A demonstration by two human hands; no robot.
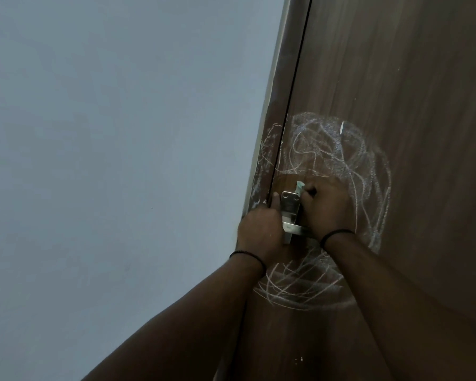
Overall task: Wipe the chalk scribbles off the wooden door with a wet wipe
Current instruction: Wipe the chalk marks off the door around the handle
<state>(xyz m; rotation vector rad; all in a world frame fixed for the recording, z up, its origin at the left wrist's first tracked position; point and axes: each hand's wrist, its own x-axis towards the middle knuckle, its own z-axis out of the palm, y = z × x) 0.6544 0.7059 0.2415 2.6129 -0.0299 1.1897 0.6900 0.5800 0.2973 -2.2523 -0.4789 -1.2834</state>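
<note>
The brown wooden door [412, 86] fills the right side of the head view. White chalk scribbles [338, 149] loop across it above and below the metal handle plate [289, 206], and some cross onto the door frame [267, 149]. My right hand [327, 207] grips a small pale green wet wipe [300, 187] and presses it against the door just above the plate. My left hand [261, 229] is curled round the metal lever handle [294, 229]; its fingers are hidden behind the hand. A patch around the plate looks free of chalk.
A plain grey-blue wall [107, 147] takes up the left half of the view, next to the frame. More chalk loops [297, 287] lie on the door below my wrists. Both wrists carry thin black bands.
</note>
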